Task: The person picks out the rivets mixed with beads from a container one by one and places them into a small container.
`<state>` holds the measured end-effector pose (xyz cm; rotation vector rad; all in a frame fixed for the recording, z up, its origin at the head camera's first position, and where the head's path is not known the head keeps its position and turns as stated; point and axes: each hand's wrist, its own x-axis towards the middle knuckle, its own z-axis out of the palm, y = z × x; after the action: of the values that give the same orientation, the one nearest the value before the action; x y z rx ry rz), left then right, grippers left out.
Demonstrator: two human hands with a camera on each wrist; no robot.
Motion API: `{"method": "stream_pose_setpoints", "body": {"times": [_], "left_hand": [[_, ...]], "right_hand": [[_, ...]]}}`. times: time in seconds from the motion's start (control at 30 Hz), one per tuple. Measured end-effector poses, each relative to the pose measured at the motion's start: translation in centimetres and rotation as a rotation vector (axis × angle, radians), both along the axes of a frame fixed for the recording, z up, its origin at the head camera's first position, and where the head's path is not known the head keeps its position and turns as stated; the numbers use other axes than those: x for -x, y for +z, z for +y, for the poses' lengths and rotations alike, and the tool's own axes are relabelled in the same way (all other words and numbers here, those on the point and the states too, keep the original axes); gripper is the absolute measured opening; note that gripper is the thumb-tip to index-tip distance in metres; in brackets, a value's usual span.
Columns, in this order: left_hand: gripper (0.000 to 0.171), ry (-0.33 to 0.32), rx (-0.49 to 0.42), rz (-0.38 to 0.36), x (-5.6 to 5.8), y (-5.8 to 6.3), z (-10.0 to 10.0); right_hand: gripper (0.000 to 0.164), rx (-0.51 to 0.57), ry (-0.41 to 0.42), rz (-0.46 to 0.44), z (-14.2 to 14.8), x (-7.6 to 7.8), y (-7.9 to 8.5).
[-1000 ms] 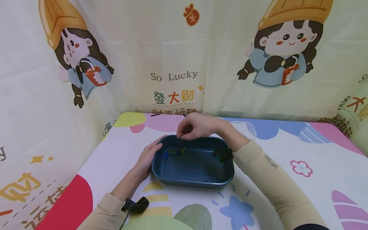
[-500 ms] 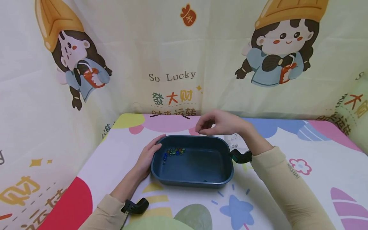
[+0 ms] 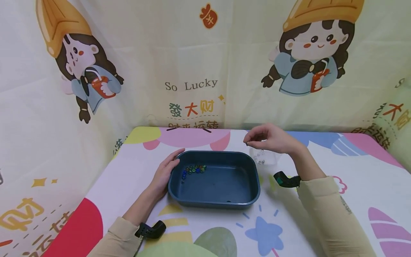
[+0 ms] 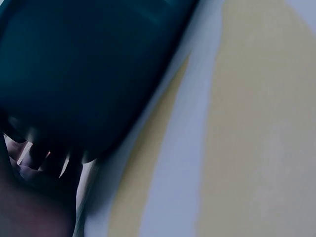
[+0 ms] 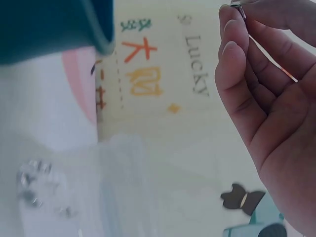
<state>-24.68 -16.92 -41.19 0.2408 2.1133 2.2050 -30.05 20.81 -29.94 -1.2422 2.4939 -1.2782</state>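
Note:
A dark blue rectangular basin stands mid-table. My left hand holds its left end, thumb at the rim and fingers along the outside; the left wrist view shows those fingers against the basin wall. Several coloured glass marbles, blue, green and reddish, lie grouped in the basin's back left corner. My right hand is raised beyond the basin's back right corner. Between thumb and fingertips it pinches a small silvery ring-like piece. Below that hand sits a clear plastic box with several shiny small pieces inside.
The table is covered by a cloth with bright printed shapes. Behind it hangs a cream printed curtain, which also runs along the left side. Each wrist wears a black camera mount.
My right hand has moved right, from over the basin's back rim to above the clear box, uncovering the box and still pinching the small piece. The left hand stays at the basin.

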Motion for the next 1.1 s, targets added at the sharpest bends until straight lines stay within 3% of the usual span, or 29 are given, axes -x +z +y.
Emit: {"method": "stream_pose_setpoints", "body": {"times": [0.6,1.1], "left_hand": [[0.044,0.015,0.023,0.004,0.1,-0.2,0.0],[0.044,0.011,0.032,-0.027,0.0,-0.1,-0.1]], "right_hand": [[0.017,-0.034,-0.231,-0.025,3.3,1.6,-1.8],[0.013,-0.127,-0.318,0.034,5.0,2.1,-2.3]]}}
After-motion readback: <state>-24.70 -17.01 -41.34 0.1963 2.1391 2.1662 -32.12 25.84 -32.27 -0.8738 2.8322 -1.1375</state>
